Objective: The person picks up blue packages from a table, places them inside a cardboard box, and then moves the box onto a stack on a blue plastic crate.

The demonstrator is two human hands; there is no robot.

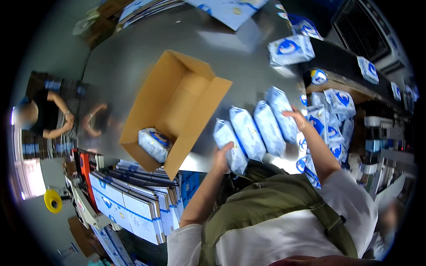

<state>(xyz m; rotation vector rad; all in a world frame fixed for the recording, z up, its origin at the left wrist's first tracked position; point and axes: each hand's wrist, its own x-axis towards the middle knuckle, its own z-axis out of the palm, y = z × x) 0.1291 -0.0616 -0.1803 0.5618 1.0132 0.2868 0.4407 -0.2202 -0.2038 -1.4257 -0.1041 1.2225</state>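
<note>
My left hand (pixel 222 158) and my right hand (pixel 296 119) grip a row of several plump white-and-blue soft packs, which look like wipes, from its two ends. The left hand presses on the outermost left pack (pixel 231 146); the right holds the outermost right pack (pixel 282 114). Between these stand two more packs, tilted side by side at the table's near edge. To their left is an open brown cardboard box (pixel 177 95), set at a slant. One similar pack (pixel 154 144) lies inside its near end.
The metal table (pixel 120 57) carries flat printed cartons (pixel 230 11) at its far edge and a loose pack (pixel 291 49) at the far right. A heap of packs (pixel 339 104) fills the right side, beside a dark conveyor (pixel 337 55). Folded cartons (pixel 128 199) stand below left. Another person (pixel 49 111) is at the left.
</note>
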